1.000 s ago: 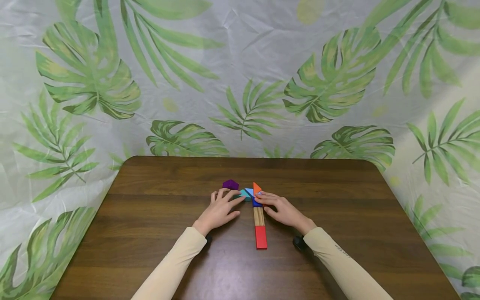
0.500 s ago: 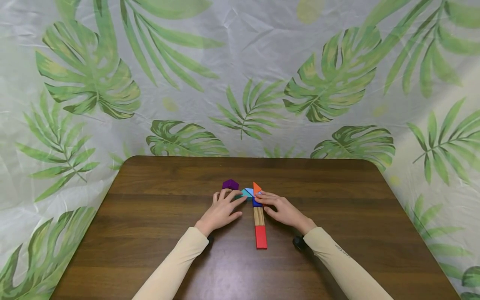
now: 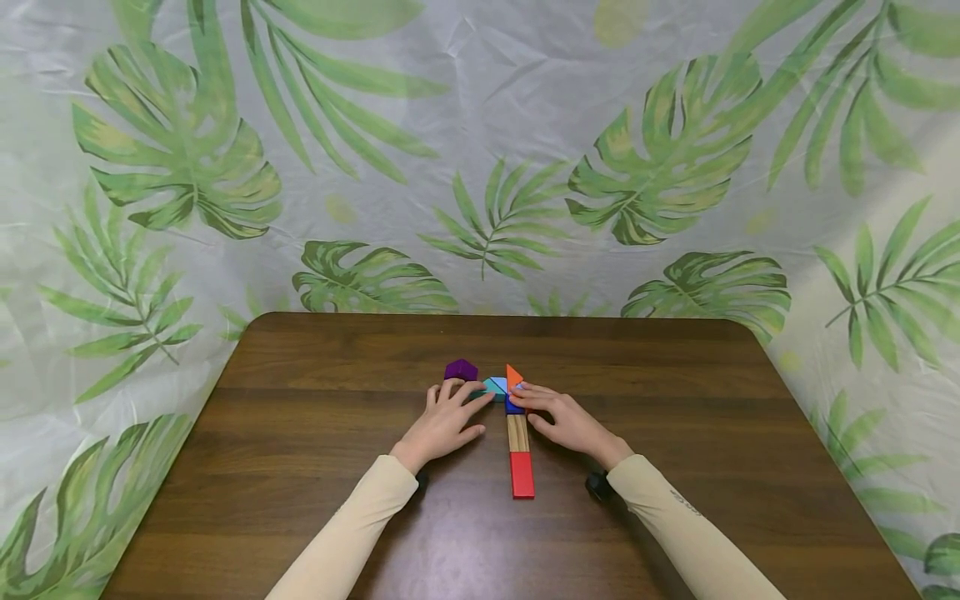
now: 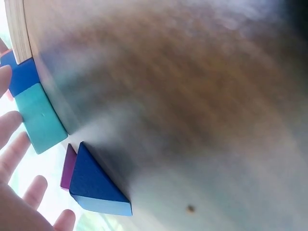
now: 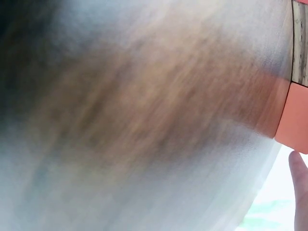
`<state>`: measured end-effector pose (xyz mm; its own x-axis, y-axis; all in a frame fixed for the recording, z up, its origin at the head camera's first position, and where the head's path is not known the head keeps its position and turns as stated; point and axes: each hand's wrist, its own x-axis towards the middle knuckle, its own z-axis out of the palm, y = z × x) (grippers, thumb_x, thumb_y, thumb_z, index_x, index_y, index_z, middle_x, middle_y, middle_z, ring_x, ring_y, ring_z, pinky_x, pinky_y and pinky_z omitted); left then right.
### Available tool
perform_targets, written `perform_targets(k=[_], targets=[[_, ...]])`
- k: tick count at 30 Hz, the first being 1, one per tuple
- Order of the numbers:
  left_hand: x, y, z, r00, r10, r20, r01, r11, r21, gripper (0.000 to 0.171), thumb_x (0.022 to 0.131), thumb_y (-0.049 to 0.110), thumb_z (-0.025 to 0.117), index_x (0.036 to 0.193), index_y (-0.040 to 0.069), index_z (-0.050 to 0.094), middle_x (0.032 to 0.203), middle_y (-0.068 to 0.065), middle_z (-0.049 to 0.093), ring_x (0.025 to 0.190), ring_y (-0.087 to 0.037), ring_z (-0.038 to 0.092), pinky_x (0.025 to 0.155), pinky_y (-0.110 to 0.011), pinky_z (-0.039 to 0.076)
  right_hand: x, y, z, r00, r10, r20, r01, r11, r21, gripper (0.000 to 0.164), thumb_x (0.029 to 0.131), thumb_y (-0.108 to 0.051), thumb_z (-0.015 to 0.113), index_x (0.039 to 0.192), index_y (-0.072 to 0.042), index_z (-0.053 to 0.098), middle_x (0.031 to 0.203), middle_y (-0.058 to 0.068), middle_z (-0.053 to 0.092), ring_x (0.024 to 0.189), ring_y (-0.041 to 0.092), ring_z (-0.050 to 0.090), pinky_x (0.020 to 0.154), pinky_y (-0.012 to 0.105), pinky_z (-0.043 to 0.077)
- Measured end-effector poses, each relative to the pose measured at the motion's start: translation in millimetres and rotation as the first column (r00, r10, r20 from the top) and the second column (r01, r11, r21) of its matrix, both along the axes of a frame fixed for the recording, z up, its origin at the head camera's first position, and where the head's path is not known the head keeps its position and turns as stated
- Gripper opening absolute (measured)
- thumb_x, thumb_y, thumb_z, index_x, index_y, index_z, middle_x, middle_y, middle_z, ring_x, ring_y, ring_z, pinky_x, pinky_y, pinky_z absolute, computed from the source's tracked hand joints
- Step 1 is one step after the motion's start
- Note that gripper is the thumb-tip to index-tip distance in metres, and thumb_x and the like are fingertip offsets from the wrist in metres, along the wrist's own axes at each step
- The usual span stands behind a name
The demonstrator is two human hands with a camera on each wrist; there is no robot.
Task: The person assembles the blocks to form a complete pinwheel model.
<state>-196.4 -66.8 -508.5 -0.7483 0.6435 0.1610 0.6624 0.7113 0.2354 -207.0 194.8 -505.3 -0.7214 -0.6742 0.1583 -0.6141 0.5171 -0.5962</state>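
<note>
On the table (image 3: 262,467), red block (image 3: 522,477), wood block (image 3: 518,433), blue block (image 4: 25,77) and teal block (image 4: 41,118) already butt together; the purple block (image 3: 461,368) (beyond the left hand (image 3: 438,425)) looks left to add. Left and right hand (image 3: 568,418) touch the blocks, grip loose, clasping nothing.

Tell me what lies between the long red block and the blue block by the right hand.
The head view shows a striped wood-coloured section between the red block and the blue block.

R hand (image 3: 567,419) hides pt of blue block (image 3: 513,407); L hand (image 3: 442,421) cut off, table (image 4: 192,120) blurry in L wrist cam.
</note>
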Motion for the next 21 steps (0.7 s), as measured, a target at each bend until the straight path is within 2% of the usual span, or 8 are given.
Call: perform_targets(k=[21], targets=[[2.8,0.7,3.4,1.000,0.001,0.020,-0.001,1.000,0.003,0.056,0.094,0.031,0.063,0.144,0.014,0.046,0.145,-0.008,0.036,0.129,-0.035,0.029,0.094,-0.055,0.027,0.3,0.1,-0.3,1.000,0.001,-0.009,-0.001,1.000,0.011,0.041,0.095,-0.004,0.056,0.135,-0.004,0.055,0.143,0.011,0.046,0.135,0.029,0.037,0.103,0.049,0.035]])
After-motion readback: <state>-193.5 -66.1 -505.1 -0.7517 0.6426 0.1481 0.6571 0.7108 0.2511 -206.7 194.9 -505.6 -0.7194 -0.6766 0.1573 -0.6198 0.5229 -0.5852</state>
